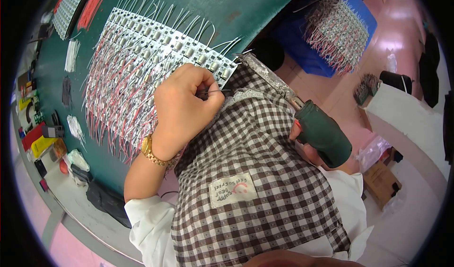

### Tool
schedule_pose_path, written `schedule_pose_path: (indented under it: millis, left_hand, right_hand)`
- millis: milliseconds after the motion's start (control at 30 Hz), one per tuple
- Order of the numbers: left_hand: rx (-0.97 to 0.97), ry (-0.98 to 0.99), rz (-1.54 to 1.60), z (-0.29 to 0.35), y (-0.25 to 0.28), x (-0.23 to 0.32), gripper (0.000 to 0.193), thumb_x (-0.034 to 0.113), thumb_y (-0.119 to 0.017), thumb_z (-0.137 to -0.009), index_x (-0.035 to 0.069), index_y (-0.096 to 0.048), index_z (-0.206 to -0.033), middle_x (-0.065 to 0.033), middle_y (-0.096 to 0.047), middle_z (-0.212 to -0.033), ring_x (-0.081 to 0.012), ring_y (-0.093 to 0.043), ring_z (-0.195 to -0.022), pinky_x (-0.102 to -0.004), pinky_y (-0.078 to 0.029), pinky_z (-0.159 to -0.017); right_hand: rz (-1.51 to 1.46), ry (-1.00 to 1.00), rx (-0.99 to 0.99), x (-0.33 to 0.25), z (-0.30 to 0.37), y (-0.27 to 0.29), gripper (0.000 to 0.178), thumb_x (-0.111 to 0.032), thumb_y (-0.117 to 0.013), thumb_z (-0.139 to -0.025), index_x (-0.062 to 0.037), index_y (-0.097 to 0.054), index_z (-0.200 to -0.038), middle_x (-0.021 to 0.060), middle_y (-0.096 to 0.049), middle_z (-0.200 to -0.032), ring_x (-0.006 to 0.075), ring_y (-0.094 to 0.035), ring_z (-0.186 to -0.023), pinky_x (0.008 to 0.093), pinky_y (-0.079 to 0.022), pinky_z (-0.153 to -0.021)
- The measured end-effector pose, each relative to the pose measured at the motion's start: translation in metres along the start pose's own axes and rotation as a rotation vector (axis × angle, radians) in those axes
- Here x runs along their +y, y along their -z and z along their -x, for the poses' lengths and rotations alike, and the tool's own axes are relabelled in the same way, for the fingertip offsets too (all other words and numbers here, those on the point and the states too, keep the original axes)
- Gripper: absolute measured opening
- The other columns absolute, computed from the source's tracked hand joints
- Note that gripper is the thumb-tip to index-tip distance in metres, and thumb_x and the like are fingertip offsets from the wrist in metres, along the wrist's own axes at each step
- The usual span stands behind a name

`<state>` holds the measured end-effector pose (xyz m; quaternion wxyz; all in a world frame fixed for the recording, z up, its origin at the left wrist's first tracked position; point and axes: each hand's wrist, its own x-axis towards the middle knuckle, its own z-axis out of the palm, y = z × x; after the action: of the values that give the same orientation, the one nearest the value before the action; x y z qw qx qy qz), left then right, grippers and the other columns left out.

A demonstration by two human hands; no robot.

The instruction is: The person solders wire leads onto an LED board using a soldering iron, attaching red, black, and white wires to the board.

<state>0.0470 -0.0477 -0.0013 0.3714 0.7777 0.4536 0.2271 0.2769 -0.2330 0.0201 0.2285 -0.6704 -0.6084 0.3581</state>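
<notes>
My left hand (187, 108), a gold watch on its wrist, is closed in a pinch at the near right edge of a panel of circuit boards (163, 47). A thin dark wire (218, 91) sticks out from between its thumb and finger. Rows of small silver parts cover the panel, and many red and white wires (118, 87) hang over it. My right hand (307, 148) is wrapped round the dark green handle of a soldering iron (274, 80), largely hidden behind it. The iron's tip points at the panel's right corner; whether they touch I cannot tell.
Bundles of red wires (90, 11), white wires (72, 55) and dark wires (66, 92) lie on the green table (236, 2). Another board panel (71, 6) stands far left. Right of the table, a blue bin (307, 61) carries more wired boards (338, 32).
</notes>
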Motion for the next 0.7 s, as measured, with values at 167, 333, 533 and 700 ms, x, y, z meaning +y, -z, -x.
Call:
schedule_pose_path:
  millis: [167,333,533,700]
  left_hand:
    - [-0.027,-0.006,0.046,-0.004,-0.001,-0.005,0.008,0.004,-0.067,-0.064,0.008,-0.059,-0.065,-0.0038,-0.056,-0.064,-0.0167,-0.055,-0.052,-0.0283,-0.044,-0.048]
    - [0.01,-0.104,0.0,-0.002,0.006,-0.002,0.009,0.01,-0.064,-0.067,0.007,-0.056,-0.067,-0.0083,-0.057,-0.067,-0.0282,-0.057,-0.059,-0.038,-0.045,-0.051]
    - [-0.025,-0.149,-0.128,0.023,0.065,-0.008,0.01,0.005,-0.061,-0.074,0.003,-0.055,-0.082,-0.0136,-0.056,-0.072,-0.0287,-0.056,-0.062,-0.0364,-0.045,-0.056]
    - [0.389,0.295,-0.243,0.041,0.16,-0.06,0.012,0.01,-0.056,-0.088,0.0,-0.049,-0.087,-0.0182,-0.054,-0.073,-0.0362,-0.055,-0.066,-0.0421,-0.044,-0.061]
  right_hand:
    - [-0.32,0.115,-0.009,-0.029,-0.031,0.006,0.04,-0.03,-0.048,-0.093,0.0058,-0.053,-0.111,0.0098,-0.056,-0.077,0.0177,-0.053,-0.068,0.0298,-0.044,-0.063]
    - [-0.467,0.13,0.037,-0.007,-0.034,-0.011,0.061,-0.044,-0.053,-0.09,0.0063,-0.043,-0.124,0.0119,-0.055,-0.082,0.0174,-0.055,-0.071,0.0294,-0.047,-0.065]
    - [-0.681,0.055,0.266,-0.007,-0.032,-0.01,0.054,-0.035,-0.06,-0.085,0.0052,-0.048,-0.119,0.0085,-0.056,-0.079,0.0154,-0.053,-0.067,0.0278,-0.046,-0.061]
    - [-0.847,0.101,0.386,0.02,-0.031,-0.002,0.053,-0.03,-0.058,-0.088,0.0033,-0.04,-0.125,0.0094,-0.05,-0.086,0.0162,-0.049,-0.073,0.0284,-0.047,-0.068]
